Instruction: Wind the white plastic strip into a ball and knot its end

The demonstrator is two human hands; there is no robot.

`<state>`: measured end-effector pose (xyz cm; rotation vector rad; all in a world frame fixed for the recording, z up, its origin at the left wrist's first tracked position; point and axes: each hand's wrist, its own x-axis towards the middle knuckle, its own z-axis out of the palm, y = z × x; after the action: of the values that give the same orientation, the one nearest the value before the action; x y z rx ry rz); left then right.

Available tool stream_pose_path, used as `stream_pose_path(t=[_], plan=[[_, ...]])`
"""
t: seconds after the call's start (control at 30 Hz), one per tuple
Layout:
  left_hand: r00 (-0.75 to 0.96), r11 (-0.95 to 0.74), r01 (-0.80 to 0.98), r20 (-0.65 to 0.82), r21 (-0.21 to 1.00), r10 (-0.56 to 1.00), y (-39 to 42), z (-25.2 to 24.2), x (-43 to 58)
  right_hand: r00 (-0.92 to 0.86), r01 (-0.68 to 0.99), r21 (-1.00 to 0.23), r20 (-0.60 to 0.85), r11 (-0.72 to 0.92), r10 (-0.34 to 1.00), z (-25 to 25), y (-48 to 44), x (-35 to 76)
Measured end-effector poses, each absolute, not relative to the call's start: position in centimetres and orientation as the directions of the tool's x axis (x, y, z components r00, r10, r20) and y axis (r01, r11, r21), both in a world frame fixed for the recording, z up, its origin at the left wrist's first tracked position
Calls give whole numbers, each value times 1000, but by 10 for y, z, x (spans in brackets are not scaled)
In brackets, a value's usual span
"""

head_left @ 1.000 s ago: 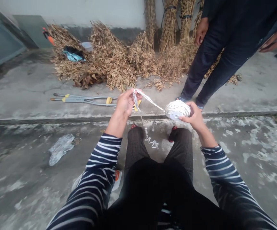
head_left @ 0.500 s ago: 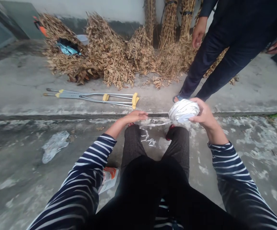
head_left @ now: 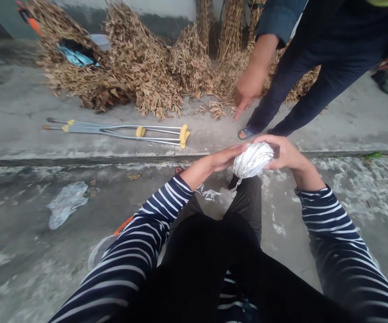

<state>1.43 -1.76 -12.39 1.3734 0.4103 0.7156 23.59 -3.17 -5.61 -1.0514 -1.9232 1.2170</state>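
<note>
A ball of white twine (head_left: 252, 160), crossed by thin dark lines, is held in front of me above my knees. My right hand (head_left: 283, 152) grips it from the right, with the fingers curled over its far side. From the left, my left hand (head_left: 226, 158) rests its fingers against the ball as well. A loose twine end (head_left: 210, 194) hangs from the ball and trails between my legs in a crumpled strand.
Another person's pointing hand (head_left: 247, 92) reaches down beyond the ball. Yellow-padded crutches (head_left: 123, 132) lie on the raised concrete ledge. Dried plant bundles (head_left: 153, 76) line the wall. A clear plastic bag (head_left: 68, 204) lies at left; a white tub (head_left: 100, 251) is partly behind my sleeve.
My left hand has moved right and come onto the twine ball, which has turned in my hands. The other person's hand has swung down and left and now points.
</note>
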Motion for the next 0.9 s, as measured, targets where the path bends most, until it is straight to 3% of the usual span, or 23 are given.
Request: stream_pose_path(t=[0.13,0.27,0.53,0.9], plan=[[713,122,-274,117,954,692,-15,-124,11,-452,229,-952,82,204,888,-66,-31,236],[551,126,-319,76,939,831,-11,-128,12,-358,149,-970,130,194,925,-87,-33,229],[299,134,-173,-77,976,951,-20,-169,14,-190,84,-987,121,139,974,-149,-56,192],[335,163,-97,-121,982,934,-34,-210,-5,-98,48,-999,11,16,995,-197,-64,181]])
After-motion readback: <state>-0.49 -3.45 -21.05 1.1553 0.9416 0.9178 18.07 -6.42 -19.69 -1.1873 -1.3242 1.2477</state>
